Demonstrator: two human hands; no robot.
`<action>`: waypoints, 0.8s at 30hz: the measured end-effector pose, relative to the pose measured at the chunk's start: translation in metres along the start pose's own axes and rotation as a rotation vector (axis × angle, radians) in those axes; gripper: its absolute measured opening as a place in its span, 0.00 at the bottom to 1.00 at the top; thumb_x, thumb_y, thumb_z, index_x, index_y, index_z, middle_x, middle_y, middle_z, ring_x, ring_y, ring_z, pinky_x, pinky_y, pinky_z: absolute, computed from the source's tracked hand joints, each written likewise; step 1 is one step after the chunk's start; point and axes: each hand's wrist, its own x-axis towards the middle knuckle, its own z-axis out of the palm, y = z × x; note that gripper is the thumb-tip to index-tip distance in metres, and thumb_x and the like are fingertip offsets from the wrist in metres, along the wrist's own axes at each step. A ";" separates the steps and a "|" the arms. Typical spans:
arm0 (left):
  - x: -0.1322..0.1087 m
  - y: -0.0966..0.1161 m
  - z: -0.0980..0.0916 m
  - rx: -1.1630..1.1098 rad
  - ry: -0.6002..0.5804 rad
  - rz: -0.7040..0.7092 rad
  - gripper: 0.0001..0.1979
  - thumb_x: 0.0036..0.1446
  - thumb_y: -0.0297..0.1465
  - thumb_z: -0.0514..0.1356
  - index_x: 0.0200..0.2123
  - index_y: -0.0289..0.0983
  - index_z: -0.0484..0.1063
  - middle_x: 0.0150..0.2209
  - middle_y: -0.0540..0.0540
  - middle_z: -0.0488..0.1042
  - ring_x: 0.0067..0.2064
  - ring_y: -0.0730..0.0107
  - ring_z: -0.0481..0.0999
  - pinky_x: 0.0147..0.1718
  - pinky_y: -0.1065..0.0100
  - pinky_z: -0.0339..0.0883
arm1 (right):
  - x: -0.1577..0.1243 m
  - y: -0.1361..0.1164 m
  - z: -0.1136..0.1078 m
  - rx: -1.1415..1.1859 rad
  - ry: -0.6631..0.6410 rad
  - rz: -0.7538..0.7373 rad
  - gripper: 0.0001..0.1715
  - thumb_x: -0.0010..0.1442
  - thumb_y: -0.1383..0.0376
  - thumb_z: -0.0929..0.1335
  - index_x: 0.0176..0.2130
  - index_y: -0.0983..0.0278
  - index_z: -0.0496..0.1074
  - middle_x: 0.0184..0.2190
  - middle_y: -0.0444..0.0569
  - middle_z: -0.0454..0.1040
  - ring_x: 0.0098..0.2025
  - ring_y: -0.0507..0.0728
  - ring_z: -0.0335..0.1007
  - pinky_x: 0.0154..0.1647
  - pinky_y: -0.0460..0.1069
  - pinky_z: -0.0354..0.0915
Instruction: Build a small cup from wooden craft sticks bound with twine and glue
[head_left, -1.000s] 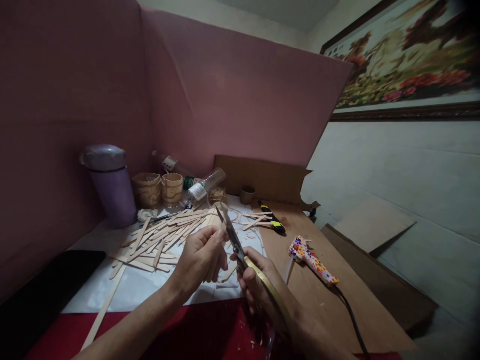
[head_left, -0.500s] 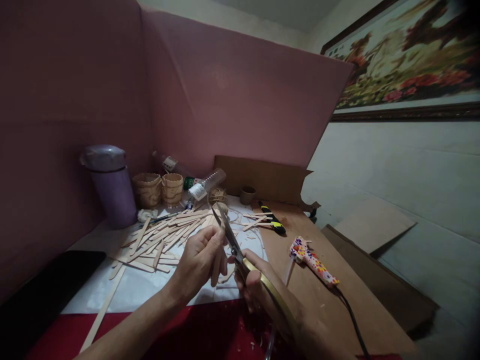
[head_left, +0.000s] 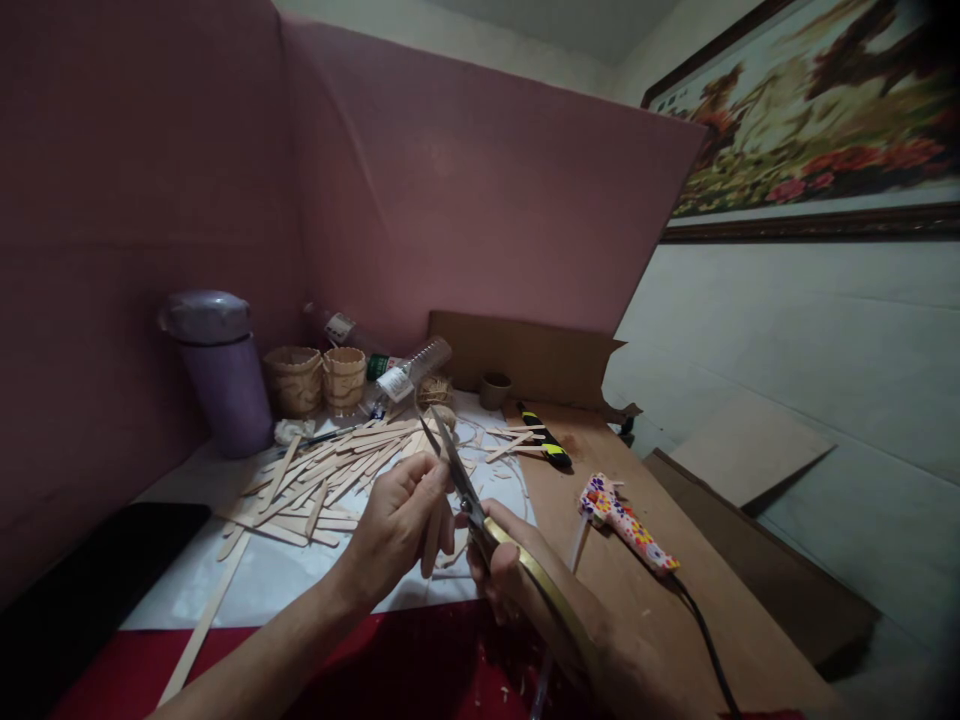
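My left hand (head_left: 397, 530) is closed round a flat wooden craft stick (head_left: 433, 535), holding it upright at the scissor blades. In my right hand (head_left: 517, 585) is a pair of gold-handled scissors (head_left: 480, 515), fingers through the loops, blades slightly apart at the stick's upper end. A heap of loose craft sticks (head_left: 330, 475) lies on white paper (head_left: 277, 575) just beyond my hands.
A lilac flask (head_left: 221, 370) stands at the back left beside two small stick-built cups (head_left: 319, 380), a plastic bottle (head_left: 409, 372) and a twine ball. A flower-patterned glue gun (head_left: 622, 520) with cord and a yellow-black cutter (head_left: 545, 438) lie on the brown board (head_left: 660, 600). A pink cardboard screen (head_left: 450, 190) stands behind.
The scissor blades have shifted slightly left and opened a little at the stick. The stick in my left hand has tilted lower. Everything else has stayed put.
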 end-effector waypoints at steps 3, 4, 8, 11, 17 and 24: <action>0.000 0.000 -0.001 0.003 -0.005 -0.006 0.21 0.59 0.50 0.54 0.29 0.37 0.61 0.14 0.51 0.71 0.10 0.80 0.63 0.09 0.80 0.45 | 0.006 0.009 -0.004 0.006 -0.070 0.003 0.36 0.52 0.34 0.65 0.43 0.59 0.69 0.21 0.40 0.59 0.19 0.50 0.49 0.18 0.47 0.50; 0.000 0.000 -0.001 0.003 -0.005 -0.006 0.21 0.59 0.50 0.54 0.29 0.37 0.61 0.14 0.51 0.71 0.10 0.80 0.63 0.09 0.80 0.44 | 0.007 0.012 -0.006 0.011 -0.089 0.007 0.36 0.52 0.34 0.65 0.43 0.59 0.69 0.21 0.41 0.60 0.19 0.50 0.49 0.18 0.47 0.50; 0.000 0.001 -0.001 0.003 -0.006 -0.004 0.21 0.59 0.50 0.55 0.29 0.37 0.61 0.14 0.51 0.70 0.10 0.80 0.62 0.09 0.80 0.44 | 0.009 0.014 -0.008 0.014 -0.130 0.014 0.38 0.51 0.32 0.64 0.43 0.59 0.67 0.24 0.41 0.60 0.21 0.49 0.50 0.19 0.47 0.50; 0.000 0.001 -0.001 0.011 -0.010 -0.002 0.21 0.59 0.50 0.55 0.29 0.37 0.61 0.14 0.52 0.70 0.10 0.80 0.62 0.09 0.80 0.44 | 0.008 0.008 -0.006 -0.026 -0.153 -0.005 0.42 0.47 0.28 0.61 0.40 0.60 0.65 0.24 0.41 0.59 0.21 0.49 0.49 0.20 0.47 0.50; 0.000 -0.002 -0.003 0.015 -0.001 0.036 0.20 0.61 0.48 0.55 0.29 0.37 0.63 0.13 0.53 0.69 0.10 0.80 0.62 0.11 0.79 0.49 | 0.011 0.008 -0.004 -0.028 -0.144 -0.029 0.45 0.47 0.28 0.62 0.47 0.60 0.64 0.28 0.43 0.64 0.21 0.49 0.49 0.20 0.47 0.47; 0.002 -0.005 -0.004 -0.023 0.001 0.025 0.19 0.61 0.46 0.55 0.28 0.37 0.63 0.14 0.53 0.68 0.12 0.78 0.62 0.12 0.77 0.52 | 0.013 0.014 0.001 0.028 -0.122 -0.032 0.46 0.48 0.30 0.64 0.46 0.64 0.63 0.27 0.43 0.66 0.20 0.46 0.50 0.18 0.44 0.47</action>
